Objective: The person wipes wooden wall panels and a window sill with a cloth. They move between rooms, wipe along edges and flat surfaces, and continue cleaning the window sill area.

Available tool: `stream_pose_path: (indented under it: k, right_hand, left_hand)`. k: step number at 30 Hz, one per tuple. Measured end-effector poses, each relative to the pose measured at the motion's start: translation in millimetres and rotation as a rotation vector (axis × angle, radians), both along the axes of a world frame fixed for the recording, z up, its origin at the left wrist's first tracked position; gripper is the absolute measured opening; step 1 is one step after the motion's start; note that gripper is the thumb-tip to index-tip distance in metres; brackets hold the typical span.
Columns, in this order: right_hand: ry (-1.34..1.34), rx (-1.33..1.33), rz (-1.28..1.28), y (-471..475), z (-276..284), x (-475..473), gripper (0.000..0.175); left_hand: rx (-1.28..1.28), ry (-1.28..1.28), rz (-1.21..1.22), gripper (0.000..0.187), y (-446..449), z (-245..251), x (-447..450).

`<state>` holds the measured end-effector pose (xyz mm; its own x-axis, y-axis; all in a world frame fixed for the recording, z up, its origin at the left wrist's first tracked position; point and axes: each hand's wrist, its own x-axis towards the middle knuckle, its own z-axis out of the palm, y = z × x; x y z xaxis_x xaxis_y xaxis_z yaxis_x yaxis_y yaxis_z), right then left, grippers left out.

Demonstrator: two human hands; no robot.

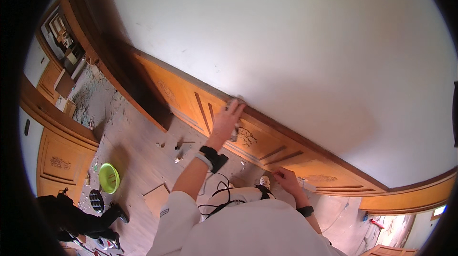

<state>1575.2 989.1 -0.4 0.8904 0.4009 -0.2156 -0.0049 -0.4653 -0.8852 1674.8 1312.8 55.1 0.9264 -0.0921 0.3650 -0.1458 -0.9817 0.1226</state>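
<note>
My left hand [225, 120] presses a crumpled greyish cloth [234, 132] onto the top rail of the wooden wainscot panelling [204, 107]. Part of the cloth hangs below the palm, and some shows past the fingertips. The rail looks dusty grey to the left of the hand and darker brown to its right. Above the rail stands a white wall [272, 41] with a few small marks. My right hand [286, 181] hangs low beside the carved panels, its fingers loosely curled; whether it holds anything cannot be told.
A green plastic basin [109, 178] and a dark tray with round hollows [96, 200] stand on the littered floor. A flat board [156, 199] lies nearby. At the lower left is another person in dark clothes [82, 220]. A wooden door frame [118, 88] rises at left.
</note>
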Motion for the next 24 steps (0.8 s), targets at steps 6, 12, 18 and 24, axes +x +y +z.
stream_pose_path:
  k: [6,12,18,24]
  right_hand:
    - [-0.009,-0.04,-0.106,-24,-2,-16,0.014]
    - [-0.013,-0.027,-0.153,-42,-14,-25,0.01]
    - [-0.047,-0.01,-0.115,-29,-22,-9,0.01]
    - [0.024,0.027,-0.105,-15,-11,-3,0.012]
  left_hand:
    - [0.029,-0.1,0.102,0.059,54,-7,13]
    - [-0.1,-0.19,0.15,0.049,72,6,12]
    - [-0.035,-0.143,-0.037,0.058,-7,-2,-1]
    - [0.033,-0.116,-0.084,0.06,7,-12,-3]
